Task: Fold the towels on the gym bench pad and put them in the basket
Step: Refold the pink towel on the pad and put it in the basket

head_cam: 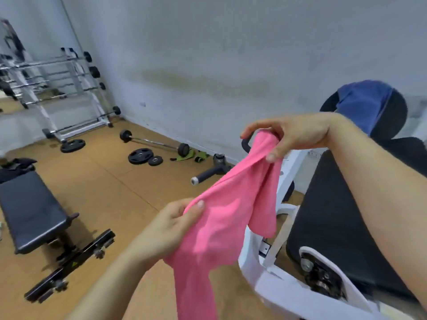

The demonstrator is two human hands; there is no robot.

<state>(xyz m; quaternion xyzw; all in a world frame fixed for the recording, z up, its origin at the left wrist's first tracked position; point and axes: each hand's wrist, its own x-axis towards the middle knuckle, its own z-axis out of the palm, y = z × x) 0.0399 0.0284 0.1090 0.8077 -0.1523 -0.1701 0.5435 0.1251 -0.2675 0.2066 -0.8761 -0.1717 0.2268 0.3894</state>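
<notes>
Pink towel [221, 218] is hanging between your hands: left hand [171, 227] and right hand [293, 135] fingers are both pinching its bunched edge.

1. The pink towel [231, 215] I hold: plain bright pink, no print.
2. Blue towel [365, 105]: solid blue.
3. Bench pad [335, 204]: black. Its frame [288, 301]: white.
4. Flat bench [32, 209]: dark, near black.
5. Floor [111, 181]: tan-ochre. Wall [208, 42]: pale grey with a faint yellowish smear.
6. Weight plates [140, 155]: black. Straps [184, 155]: lime green.
</notes>
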